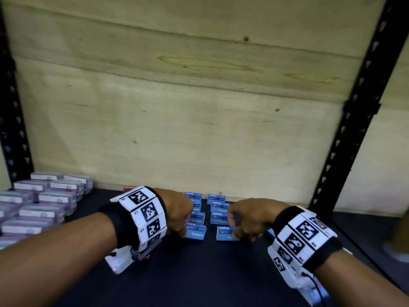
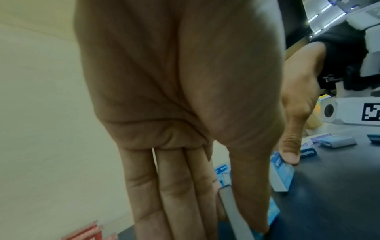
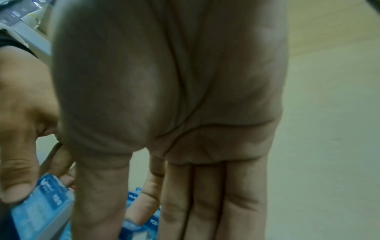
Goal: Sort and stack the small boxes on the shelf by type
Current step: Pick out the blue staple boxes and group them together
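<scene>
Shelf board (image 1: 199,273), dark and matte, with a pale plywood back panel (image 1: 177,107) behind it and black perforated uprights (image 1: 354,120) at either side. I see my left hand (image 1: 177,209) lowered onto the near-left blue staple box (image 1: 198,233); from the left wrist view the fingers (image 2: 172,186) run nearly straight and close together, with the thumb (image 2: 248,186) on the opposite face, so the box (image 2: 232,209) is pinched edge-on between them. My right hand (image 1: 247,218) holds the near-right blue staple box (image 1: 225,233) in the same manner: thumb (image 3: 98,194) on one side, long fingers (image 3: 205,194) extended down the other, the box (image 3: 131,229) only partly visible between them. Both held boxes rest on or just above the board; I cannot tell which. Behind them stand two short columns of further blue staple boxes (image 1: 218,209), side by side and near the back panel. A block of purple-and-white boxes (image 1: 42,202), stacked in neat rows, occupies the left end of the shelf, well apart from the blue ones. A red box (image 2: 88,232) lies against the back panel beyond the left fingers. Marker-printed bands (image 1: 146,216) circle both wrists.
</scene>
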Motion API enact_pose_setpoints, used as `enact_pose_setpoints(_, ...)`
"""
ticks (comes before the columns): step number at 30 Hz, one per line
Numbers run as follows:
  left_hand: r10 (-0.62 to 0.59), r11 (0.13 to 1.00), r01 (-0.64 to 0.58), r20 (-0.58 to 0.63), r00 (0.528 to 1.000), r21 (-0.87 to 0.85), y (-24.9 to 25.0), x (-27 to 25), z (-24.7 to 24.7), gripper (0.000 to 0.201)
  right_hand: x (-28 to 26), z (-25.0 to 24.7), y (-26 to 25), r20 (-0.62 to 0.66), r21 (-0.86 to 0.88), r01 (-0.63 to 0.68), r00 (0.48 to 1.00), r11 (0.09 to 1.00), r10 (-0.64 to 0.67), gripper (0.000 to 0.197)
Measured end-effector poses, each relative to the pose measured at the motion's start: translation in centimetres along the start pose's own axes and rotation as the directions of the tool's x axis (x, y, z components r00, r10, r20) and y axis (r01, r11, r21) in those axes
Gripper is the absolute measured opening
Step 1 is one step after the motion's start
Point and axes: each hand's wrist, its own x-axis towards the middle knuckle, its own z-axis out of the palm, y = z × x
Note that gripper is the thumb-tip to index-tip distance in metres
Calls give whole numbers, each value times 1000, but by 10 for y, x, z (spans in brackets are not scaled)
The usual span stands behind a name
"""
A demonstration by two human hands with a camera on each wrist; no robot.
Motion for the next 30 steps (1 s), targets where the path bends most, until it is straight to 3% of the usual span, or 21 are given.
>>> enact_pose_setpoints(7,27,993,-24,-20,999,118,11,3,0,24,-3,3,-4,-52,-8,-23,998,1000,22,19)
enact_pose_setpoints(14,30,997,-26,-51,998,69,9,11,2,31,3,3,-6,-69,-25,-16,998,1000,15,20)
enact_pose_setpoints(20,31,999,-30,-29,999,29,8,13,2,21,6,2,-3,-34,35,-16,999,999,18,29)
enact_pose_setpoints(23,8,1000,-8,0,1000,-10,7,8,-1,32,8,1,3,5,73,-6,1000,997,6,35)
enact_pose_setpoints(27,-31,999,30,-78,996,-10,2,5,-8,30,11,-6,27,94,158,8,995,987,-23,31)
enact_pose_setpoints(30,-33,996,26,-88,996,-81,2,6,-23,34,11,-17,52,55,202,15,998,979,-27,20)
